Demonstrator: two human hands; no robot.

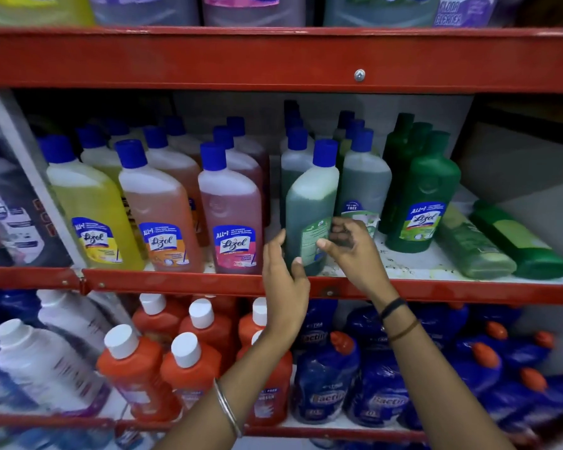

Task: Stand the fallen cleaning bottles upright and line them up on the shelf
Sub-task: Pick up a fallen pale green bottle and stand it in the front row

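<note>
A green-liquid bottle with a blue cap (309, 196) stands upright at the front of the middle shelf (176, 280), its back label turned toward me. My left hand (283, 274) cups its lower left side. My right hand (348, 245) pinches its lower right edge by the label. Two green bottles lie flat on the shelf at the right: a pale green one (472, 248) and a dark green one (517, 241). Upright dark green bottles (426, 196) stand between them and the held bottle.
Yellow (91, 209), orange (163, 216) and pink (231, 216) bottles stand in rows to the left. The red upper shelf beam (273, 60) hangs close overhead. Orange bottles (137, 368) and blue packs (332, 378) fill the shelf below.
</note>
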